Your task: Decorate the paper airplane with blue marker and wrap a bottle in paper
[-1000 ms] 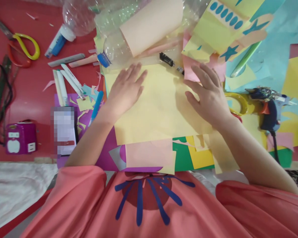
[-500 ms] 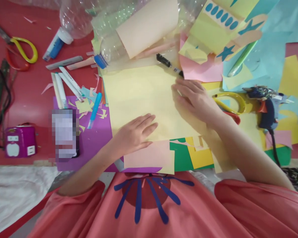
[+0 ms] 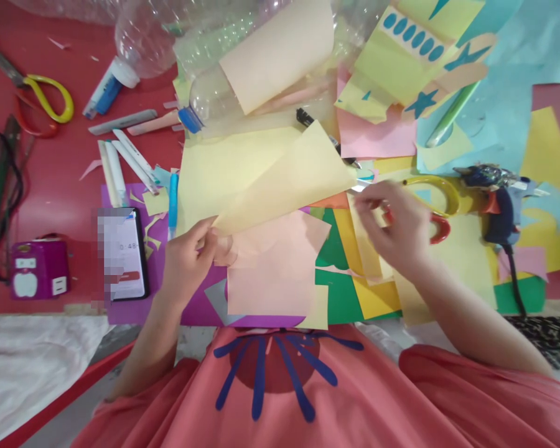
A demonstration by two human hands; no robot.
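Observation:
My left hand [image 3: 190,260] pinches the near-left edge of a pale yellow paper sheet [image 3: 233,165]. The sheet's near side is raised and folded over, its pointed corner toward the back. My right hand [image 3: 394,227], slightly blurred, is just beyond the sheet's right corner, above scissors [image 3: 436,186] with yellow and red handles. Its thumb and fingers are bent but apart, and a metal blade shows near the fingertips. Beneath the raised sheet lies a pale pink paper piece [image 3: 275,274]. A black marker [image 3: 308,118] is partly covered by the folded corner.
Markers [image 3: 133,158] and a phone [image 3: 130,255] are at the left, beside a purple box-shaped item [image 3: 40,269]. More scissors [image 3: 46,102] lie farther back. Clear plastic bottles [image 3: 214,102] stretch across the back. A glue gun [image 3: 504,211] with a cord rests at the right.
Both hands lay flat on the yellow sheet earlier. The left moved left and now pinches its raised edge; the right moved right and nearer. The pink piece and the scissor blade are now uncovered.

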